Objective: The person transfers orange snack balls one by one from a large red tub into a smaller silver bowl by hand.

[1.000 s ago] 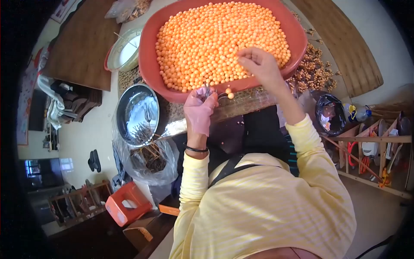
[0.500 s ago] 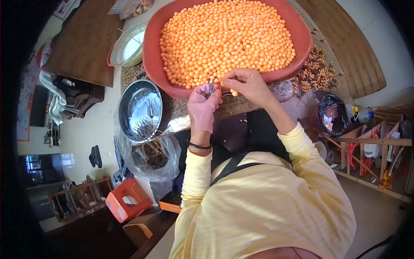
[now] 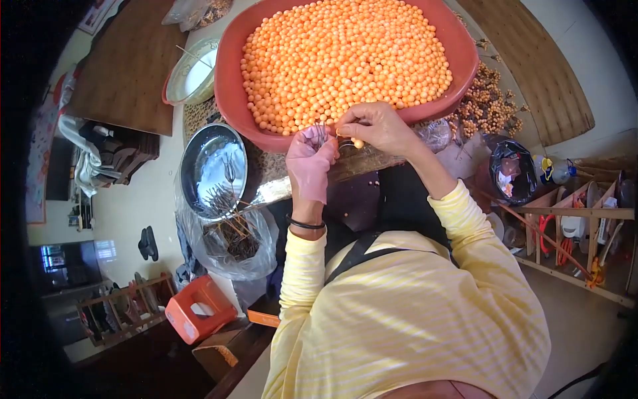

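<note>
My left hand (image 3: 310, 163), apparently in a thin pinkish glove, is closed around a small bunch of thin dark stems (image 3: 320, 135) that stick up above the fingers. Close beside it, my right hand (image 3: 377, 126) pinches at the tips, with a couple of small orange balls (image 3: 357, 142) hanging just under its fingers. Whether a stem joins those balls is too small to tell. Both hands are at the near rim of a large red tub (image 3: 229, 73), which is filled with many loose orange balls (image 3: 345, 60).
Left of the tub stand a bowl of white liquid (image 3: 198, 76) and a dark basin (image 3: 191, 163) with stems over its edge. A plastic bag of stems (image 3: 259, 263) hangs below. Clusters of ball-tipped stems (image 3: 488, 106) and a black-lined bin (image 3: 512, 169) are at right.
The view has shifted slightly. Both hands stay close together at the tub's near rim, still gripping, with only small finger movement; the balls hang under the right hand in both frames.
</note>
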{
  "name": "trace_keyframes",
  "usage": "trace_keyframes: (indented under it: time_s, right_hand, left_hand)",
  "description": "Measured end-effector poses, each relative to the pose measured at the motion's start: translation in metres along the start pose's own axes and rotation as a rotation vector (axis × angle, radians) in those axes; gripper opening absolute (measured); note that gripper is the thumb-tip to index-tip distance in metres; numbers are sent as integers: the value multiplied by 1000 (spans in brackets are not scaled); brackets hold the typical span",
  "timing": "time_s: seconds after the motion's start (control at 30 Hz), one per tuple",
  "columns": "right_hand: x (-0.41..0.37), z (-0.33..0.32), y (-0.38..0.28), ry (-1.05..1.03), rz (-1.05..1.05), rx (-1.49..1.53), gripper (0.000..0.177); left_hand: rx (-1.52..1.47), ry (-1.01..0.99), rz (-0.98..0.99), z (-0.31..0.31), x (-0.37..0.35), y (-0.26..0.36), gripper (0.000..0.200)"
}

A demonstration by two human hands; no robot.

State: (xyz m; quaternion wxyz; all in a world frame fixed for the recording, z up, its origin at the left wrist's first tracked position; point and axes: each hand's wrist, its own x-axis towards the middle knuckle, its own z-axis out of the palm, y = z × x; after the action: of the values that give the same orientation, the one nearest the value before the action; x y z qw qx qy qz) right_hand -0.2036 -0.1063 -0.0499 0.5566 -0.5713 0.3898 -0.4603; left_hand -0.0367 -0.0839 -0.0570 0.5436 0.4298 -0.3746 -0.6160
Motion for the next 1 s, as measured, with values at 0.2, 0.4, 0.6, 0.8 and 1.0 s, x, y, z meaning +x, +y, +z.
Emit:
trace_keyframes:
  time_s: [0.2, 0.4, 0.6, 0.8, 1.0]
  right_hand:
    - [7, 4, 4, -23, 7, 8, 6]
    - [6, 6, 3, 59, -19, 14, 5]
    - [-7, 10, 10, 1, 1, -3, 5]
    - [-16, 17, 8, 39, 3, -45, 6]
    - [-8, 14, 7, 163, -23, 59, 7]
  left_hand:
    - [-22, -15, 28, -9, 5, -4, 22]
    - [-16, -7, 16, -7, 4, -1, 22]
    - [-12, 39, -3, -5, 4, 0, 22]
    - [-3, 46, 4, -3, 4, -2, 23]
    - [-15, 7, 42, -4, 4, -4, 24]
